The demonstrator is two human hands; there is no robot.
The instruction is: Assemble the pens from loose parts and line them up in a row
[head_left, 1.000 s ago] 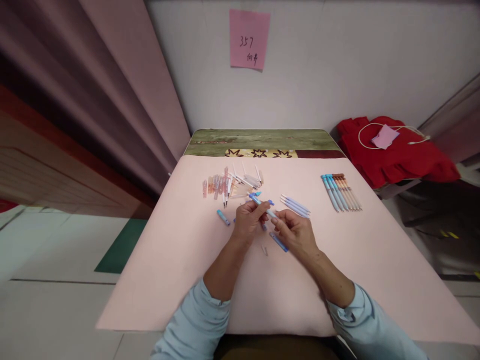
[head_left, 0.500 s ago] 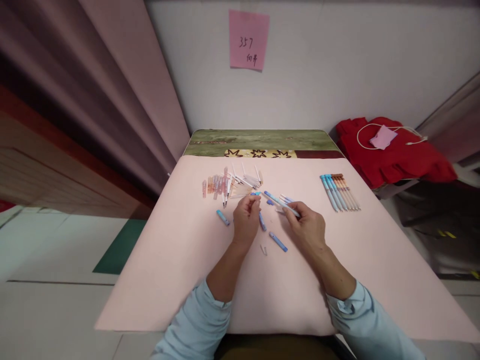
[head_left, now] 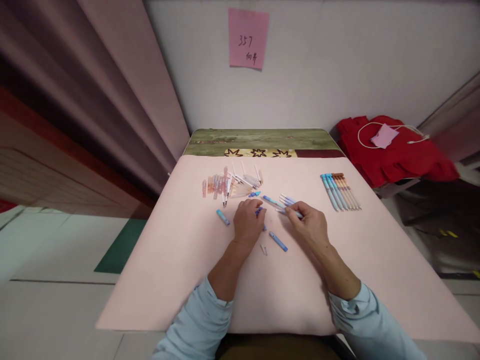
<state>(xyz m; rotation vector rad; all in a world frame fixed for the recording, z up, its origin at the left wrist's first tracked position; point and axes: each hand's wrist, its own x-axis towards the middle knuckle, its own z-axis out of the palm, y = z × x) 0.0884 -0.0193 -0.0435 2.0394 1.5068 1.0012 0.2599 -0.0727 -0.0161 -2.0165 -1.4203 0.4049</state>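
My right hand (head_left: 309,223) pinches a blue pen (head_left: 276,203) by its near end; the pen lies low over the pink table cover (head_left: 180,260), beside a few finished blue pens (head_left: 288,200). My left hand (head_left: 248,221) rests on the cover with its fingers curled over a small blue pen part (head_left: 259,211). Loose blue barrels lie close by, one to the left (head_left: 222,217) and one between my hands (head_left: 278,241). A small clear piece (head_left: 264,249) lies near my left wrist.
A heap of orange and clear pen parts and refills (head_left: 230,183) lies at the back of the cover. A row of finished blue and orange pens (head_left: 340,191) lies at the right. A red cloth with a white cable (head_left: 393,150) sits beyond the table's right edge.
The two hands have parted. My right hand carried the blue pen rightwards and down to the other blue pens. My left hand let go of it and dropped onto a small blue part.
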